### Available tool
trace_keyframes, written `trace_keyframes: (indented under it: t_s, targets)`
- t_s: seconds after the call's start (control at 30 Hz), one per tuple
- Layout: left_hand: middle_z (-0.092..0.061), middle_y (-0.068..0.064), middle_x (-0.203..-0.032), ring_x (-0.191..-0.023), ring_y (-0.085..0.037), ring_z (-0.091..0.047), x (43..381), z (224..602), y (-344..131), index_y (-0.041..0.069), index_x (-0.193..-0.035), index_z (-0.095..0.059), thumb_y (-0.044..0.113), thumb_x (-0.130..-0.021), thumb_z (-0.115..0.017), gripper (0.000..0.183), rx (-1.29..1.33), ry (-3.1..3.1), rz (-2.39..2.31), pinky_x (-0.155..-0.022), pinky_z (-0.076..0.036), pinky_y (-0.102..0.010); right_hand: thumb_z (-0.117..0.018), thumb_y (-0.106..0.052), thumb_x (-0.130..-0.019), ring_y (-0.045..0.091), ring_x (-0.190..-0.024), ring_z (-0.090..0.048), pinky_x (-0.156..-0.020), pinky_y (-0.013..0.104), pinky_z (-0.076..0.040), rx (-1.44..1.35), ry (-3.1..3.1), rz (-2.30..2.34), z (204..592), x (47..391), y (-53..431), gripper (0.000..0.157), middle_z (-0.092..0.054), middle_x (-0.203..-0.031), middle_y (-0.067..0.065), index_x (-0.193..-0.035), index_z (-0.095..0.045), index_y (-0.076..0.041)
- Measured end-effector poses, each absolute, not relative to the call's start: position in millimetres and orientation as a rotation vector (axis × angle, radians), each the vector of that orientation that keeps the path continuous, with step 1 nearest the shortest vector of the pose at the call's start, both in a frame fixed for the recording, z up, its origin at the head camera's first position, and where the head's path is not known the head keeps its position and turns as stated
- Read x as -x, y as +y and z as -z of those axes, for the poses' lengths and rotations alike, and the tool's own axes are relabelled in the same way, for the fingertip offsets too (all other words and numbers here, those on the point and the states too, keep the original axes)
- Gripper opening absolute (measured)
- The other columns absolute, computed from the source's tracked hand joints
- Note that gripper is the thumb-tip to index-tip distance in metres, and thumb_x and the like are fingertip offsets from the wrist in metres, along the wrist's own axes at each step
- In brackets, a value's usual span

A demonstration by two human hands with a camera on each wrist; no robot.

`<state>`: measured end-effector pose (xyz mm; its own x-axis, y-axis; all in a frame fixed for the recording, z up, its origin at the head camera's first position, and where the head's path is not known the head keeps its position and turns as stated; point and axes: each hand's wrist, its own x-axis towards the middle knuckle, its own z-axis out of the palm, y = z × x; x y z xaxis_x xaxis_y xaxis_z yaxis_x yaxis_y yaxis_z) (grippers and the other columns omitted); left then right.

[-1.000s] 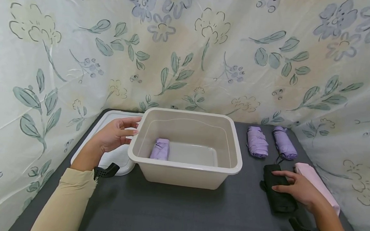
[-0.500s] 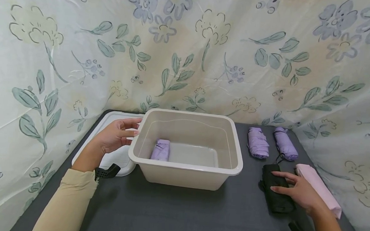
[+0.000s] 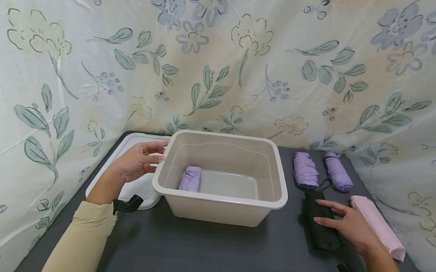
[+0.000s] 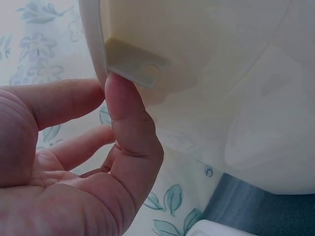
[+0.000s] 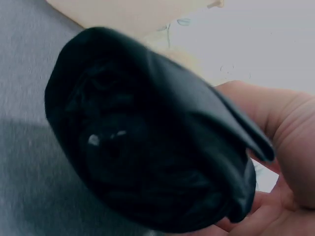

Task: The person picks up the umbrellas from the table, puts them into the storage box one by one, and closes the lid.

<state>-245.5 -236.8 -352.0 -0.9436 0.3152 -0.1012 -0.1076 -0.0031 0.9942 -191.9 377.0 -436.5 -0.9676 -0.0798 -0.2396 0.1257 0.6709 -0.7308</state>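
Observation:
A beige plastic bin [image 3: 218, 210] stands mid-table with a purple folded umbrella [image 3: 190, 179] lying inside at its left. My left hand [image 3: 137, 160] pinches the bin's left rim; the left wrist view shows fingertips [image 4: 123, 91] at the rim's underside. On the right, my right hand [image 3: 346, 225] grips a black folded umbrella [image 3: 320, 223], thumb on the near side and fingers across it. The right wrist view shows the black umbrella's [image 5: 142, 132] end close up, tilted over the table; part of the hand is hidden behind it.
Two more purple folded umbrellas [image 3: 306, 170] [image 3: 338, 172] lie at the back right. A pink folded item [image 3: 377, 226] lies right of my right hand. Under my left arm is a white lid [image 3: 141, 189]. Floral cloth [image 3: 214, 62] hangs around the dark table [image 3: 197, 250].
My right hand has shifted slightly left with the black folded umbrella, drawing it away from the pink item. The left hand stays on the bin's rim.

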Motion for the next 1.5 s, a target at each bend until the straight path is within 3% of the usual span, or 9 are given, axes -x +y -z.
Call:
trace_keyframes:
  t_s: [0.2, 0.4, 0.47, 0.53, 0.63, 0.93, 1.23, 1.5]
  targets:
    - [-0.064, 0.0, -0.114, -0.096, -0.011, -0.07, 246, 352, -236, -0.003, -0.155, -0.037, -0.001, -0.098, -0.063, 0.063, -0.23, 1.98, -2.021, -0.079, -0.061, -0.029, -0.079, -0.039, -0.089, 0.056, -0.143, -0.03, -0.102, 0.061, -0.047, -0.036, 2.606, 1.249, 428, 190, 365, 0.076, -0.032, -0.161, 0.03, -0.153, -0.049, -0.01]
    - [-0.064, 0.0, -0.116, -0.097, -0.012, -0.07, 245, 351, -236, -0.003, -0.155, -0.038, 0.001, -0.098, -0.064, 0.063, -0.232, 1.999, -2.003, -0.08, -0.062, -0.03, -0.078, -0.034, -0.091, 0.046, -0.145, -0.032, -0.089, 0.026, -0.053, -0.002, 2.536, 1.41, 416, 190, 352, 0.072, -0.034, -0.162, 0.024, -0.153, -0.049, -0.013]
    - [-0.063, -0.001, -0.117, -0.098, -0.013, -0.07, 245, 350, -237, -0.002, -0.155, -0.039, 0.003, -0.098, -0.064, 0.062, -0.228, 2.013, -1.989, -0.081, -0.061, -0.031, -0.077, -0.029, -0.092, 0.032, -0.139, -0.045, -0.083, 0.02, -0.054, 0.015, 2.487, 1.497, 413, 190, 348, 0.069, -0.033, -0.161, 0.024, -0.153, -0.048, -0.013]
    - [-0.063, -0.001, -0.117, -0.099, -0.013, -0.069, 244, 350, -237, -0.001, -0.155, -0.04, 0.004, -0.099, -0.064, 0.061, -0.228, 2.027, -1.976, -0.081, -0.061, -0.031, -0.075, -0.024, -0.094, 0.018, -0.127, -0.056, -0.083, 0.024, -0.057, 0.035, 2.432, 1.585, 409, 190, 344, 0.067, -0.032, -0.16, 0.025, -0.154, -0.047, -0.013]
    - [-0.064, 0.0, -0.116, -0.1, -0.013, -0.069, 243, 350, -237, -0.001, -0.155, -0.039, 0.003, -0.099, -0.064, 0.061, -0.229, 2.031, -1.971, -0.081, -0.061, -0.031, -0.073, -0.018, -0.096, -0.003, -0.11, -0.057, -0.084, 0.03, -0.06, 0.066, 2.363, 1.69, 402, 189, 339, 0.063, -0.03, -0.158, 0.023, -0.153, -0.049, -0.016]
    - [-0.064, 0.001, -0.12, -0.098, -0.012, -0.07, 244, 350, -238, -0.001, -0.155, -0.039, 0.002, -0.098, -0.064, 0.062, -0.228, 2.032, -1.964, -0.079, -0.061, -0.03, -0.07, -0.009, -0.096, 0.013, -0.101, -0.071, -0.081, 0.038, -0.063, 0.103, 2.217, 1.845, 376, 188, 325, 0.058, -0.053, -0.129, -0.007, -0.15, -0.051, -0.019]
    - [-0.062, 0.0, -0.116, -0.097, -0.01, -0.069, 248, 347, -240, 0.0, -0.157, -0.037, 0.001, -0.098, -0.063, 0.064, -0.215, 2.028, -1.956, -0.081, -0.061, -0.029, -0.066, -0.004, -0.098, 0.02, -0.101, -0.074, -0.081, 0.043, -0.063, 0.17, 2.107, 1.911, 344, 195, 314, 0.058, -0.056, -0.128, -0.003, -0.151, -0.049, -0.021]
    - [-0.057, -0.003, -0.124, -0.103, -0.012, -0.066, 251, 340, -243, 0.006, -0.158, -0.038, 0.009, -0.099, -0.067, 0.066, -0.166, 2.086, -1.856, -0.089, -0.061, -0.035, -0.065, -0.005, -0.099, 0.022, -0.1, -0.074, -0.08, 0.042, -0.063, 0.193, 2.088, 1.907, 311, 206, 297, 0.054, -0.061, -0.127, -0.004, -0.148, -0.049, -0.023]
